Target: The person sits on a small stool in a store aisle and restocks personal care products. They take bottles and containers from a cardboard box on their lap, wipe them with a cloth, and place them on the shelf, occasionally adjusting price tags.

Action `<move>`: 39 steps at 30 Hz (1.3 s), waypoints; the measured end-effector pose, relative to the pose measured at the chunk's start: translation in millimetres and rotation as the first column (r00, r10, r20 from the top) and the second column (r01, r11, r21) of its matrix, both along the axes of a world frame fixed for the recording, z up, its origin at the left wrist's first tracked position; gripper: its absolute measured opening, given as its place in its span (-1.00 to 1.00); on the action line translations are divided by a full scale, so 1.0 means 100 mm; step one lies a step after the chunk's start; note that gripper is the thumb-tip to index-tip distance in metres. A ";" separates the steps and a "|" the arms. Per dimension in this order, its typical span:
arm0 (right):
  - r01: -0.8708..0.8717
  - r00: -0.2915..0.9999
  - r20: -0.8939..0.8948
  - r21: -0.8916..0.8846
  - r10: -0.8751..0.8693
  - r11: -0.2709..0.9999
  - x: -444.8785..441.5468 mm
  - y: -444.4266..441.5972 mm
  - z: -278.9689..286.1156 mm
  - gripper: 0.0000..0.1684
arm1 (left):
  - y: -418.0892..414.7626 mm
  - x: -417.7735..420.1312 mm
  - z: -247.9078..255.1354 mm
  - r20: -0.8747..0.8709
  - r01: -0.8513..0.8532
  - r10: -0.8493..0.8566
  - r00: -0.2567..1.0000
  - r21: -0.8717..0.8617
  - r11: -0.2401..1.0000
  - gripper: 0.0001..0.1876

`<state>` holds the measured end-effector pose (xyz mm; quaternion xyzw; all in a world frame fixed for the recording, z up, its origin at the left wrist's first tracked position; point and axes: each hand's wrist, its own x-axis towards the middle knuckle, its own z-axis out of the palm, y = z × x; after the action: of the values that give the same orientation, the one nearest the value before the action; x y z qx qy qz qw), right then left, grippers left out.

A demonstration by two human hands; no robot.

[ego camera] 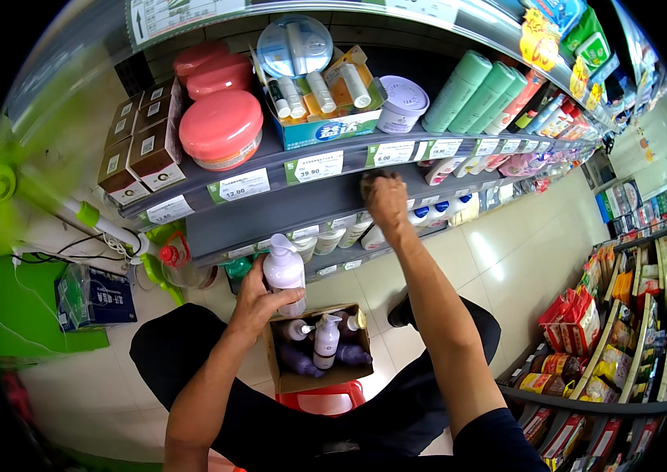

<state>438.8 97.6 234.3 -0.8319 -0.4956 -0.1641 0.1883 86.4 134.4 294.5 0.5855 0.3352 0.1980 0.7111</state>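
Observation:
My left hand (264, 301) is closed around a pale lilac pump bottle (284, 268), upright in front of the shelves. My right hand (386, 197) reaches onto the grey middle shelf (274, 206), its fingers bunched on something dark and crumpled, perhaps a cloth; blur hides the detail. Between my knees a cardboard box (310, 384) holds several pump bottles, among them a white one with a label (326, 342) and dark purple ones (352, 355). The box rests on or just above a red plastic stool (333, 398); the contact is hidden.
On the upper shelf are brown boxes (156, 147), pink round tubs (221, 127), a lilac tub (402, 103) and green cylindrical bottles (457, 91). White bottles (328, 239) line the bottom shelf. A green stand with cables (115, 230) is at left, a snack rack (593, 407) at right.

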 end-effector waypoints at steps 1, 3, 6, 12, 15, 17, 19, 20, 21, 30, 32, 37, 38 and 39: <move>-0.114 0.992 0.061 0.048 0.111 0.992 -0.22 0.06 0.09 -0.80 | 0.00 -0.01 0.01 0.002 -0.001 0.001 1.000 -0.006 1.000 -0.19; -0.100 0.994 0.014 -0.186 0.105 0.977 -0.22 0.09 0.05 -0.73 | 0.00 0.00 0.03 0.010 0.000 0.000 1.000 -0.017 1.000 -0.20; -0.142 0.983 -0.149 -0.240 0.108 0.960 -0.03 0.09 0.14 -0.70 | 0.02 0.01 -0.03 0.019 -0.001 0.001 1.000 0.026 1.000 -0.23; -0.068 0.993 -0.105 -0.108 0.056 0.992 -0.01 0.48 0.19 -0.71 | 0.04 -0.02 0.02 0.013 -0.012 0.012 1.000 -0.008 1.000 -0.24; -0.111 0.994 -0.033 -0.112 0.108 0.988 0.24 0.34 0.03 -0.72 | -0.01 0.05 -0.02 0.018 0.010 -0.010 1.000 -0.017 1.000 -0.24; -0.185 0.981 -0.088 -0.179 0.172 0.966 0.16 0.25 0.06 -0.70 | 0.01 0.03 -0.02 0.009 -0.001 0.001 1.000 -0.003 1.000 -0.22; -0.253 0.962 -0.142 -0.155 0.232 0.955 0.11 0.07 0.13 -0.69 | 0.01 0.02 -0.05 0.000 0.006 -0.006 1.000 0.008 1.000 -0.20; -0.282 0.952 -0.174 -0.177 0.252 0.943 0.11 -0.01 0.18 -0.68 | 0.02 0.02 -0.08 -0.007 0.011 -0.011 1.000 0.018 1.000 -0.19; -0.307 0.941 -0.209 -0.198 0.266 0.931 0.11 -0.08 0.23 -0.67 | 0.03 0.02 -0.09 -0.018 0.020 -0.020 1.000 0.027 0.999 -0.18; -0.263 0.965 -0.035 -0.161 0.261 0.951 0.42 0.32 0.05 -0.63 | 0.02 0.05 -0.03 -0.018 0.023 -0.023 1.000 0.019 1.000 -0.15; -0.258 0.959 0.089 -0.127 0.270 0.958 0.57 0.43 -0.04 -0.56 | 0.01 0.08 -0.03 -0.021 0.037 -0.037 0.999 0.028 0.999 -0.16; -0.215 0.976 -0.040 -0.108 0.212 0.971 0.52 0.47 -0.05 -0.55 | 0.03 0.06 -0.07 -0.005 0.017 -0.017 1.000 0.020 1.000 -0.17; -0.192 0.979 -0.089 -0.095 0.184 0.977 0.52 0.37 -0.09 -0.58 | 0.02 0.08 -0.06 0.005 0.023 -0.023 1.000 0.010 1.000 -0.17; -0.230 0.966 -0.156 -0.155 0.206 0.961 0.41 0.32 -0.04 -0.63 | 0.04 0.04 -0.06 0.006 0.011 -0.011 1.000 0.006 1.000 -0.17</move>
<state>480.2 129.4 230.3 -0.7946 -0.5824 -0.0409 0.1666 90.1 138.1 288.5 0.5891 0.3291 0.1968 0.7113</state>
